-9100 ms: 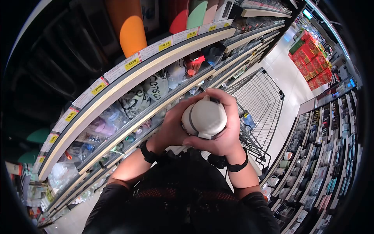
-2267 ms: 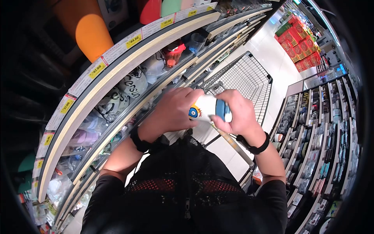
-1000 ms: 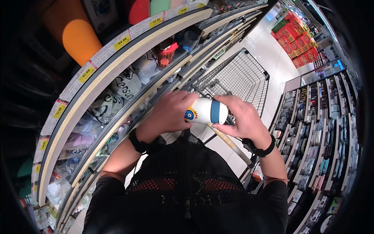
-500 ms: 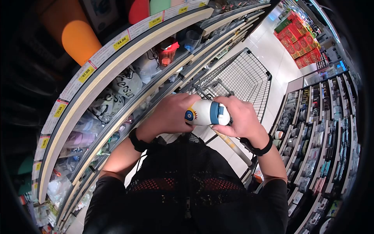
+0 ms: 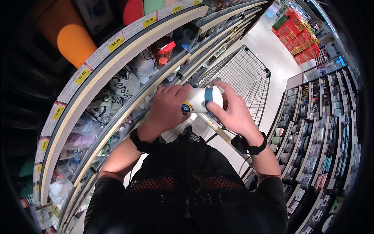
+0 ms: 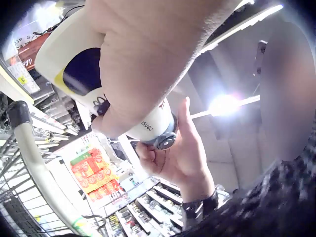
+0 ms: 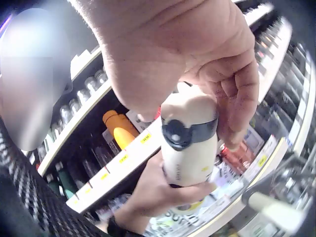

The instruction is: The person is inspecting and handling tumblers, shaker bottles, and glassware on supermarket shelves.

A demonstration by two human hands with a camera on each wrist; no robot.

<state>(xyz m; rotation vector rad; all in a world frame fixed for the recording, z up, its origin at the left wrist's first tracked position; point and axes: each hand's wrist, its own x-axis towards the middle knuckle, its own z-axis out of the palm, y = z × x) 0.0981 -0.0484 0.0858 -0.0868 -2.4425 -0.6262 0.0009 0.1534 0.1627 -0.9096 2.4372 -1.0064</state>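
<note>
A white water bottle (image 5: 198,99) with a blue band and a printed cartoon eye lies sideways between both hands in the head view, lid end to the right. My left hand (image 5: 167,107) grips the eye-printed body from the left. Around the lid end curve the thumb and fingers of my right hand (image 5: 235,111), the thumb over the blue band. In the right wrist view the band carries a dark round clasp (image 7: 175,134) on the side hidden from the head camera. The left wrist view has the left hand (image 6: 143,64) covering much of the bottle (image 6: 64,54).
A wire shopping cart (image 5: 249,78) stands just beyond the hands, its handle bar (image 5: 218,130) below them. Shelving with price tags and bottles, including an orange bottle (image 5: 76,45), curves along the left. More stocked shelves (image 5: 311,136) line the right; red boxes (image 5: 296,37) are stacked farther off.
The bottle, first held lid-up, has been tipped sideways. Since half a second ago it has shifted away from the body and turned, hiding its clasp; the right thumb has moved over the band.
</note>
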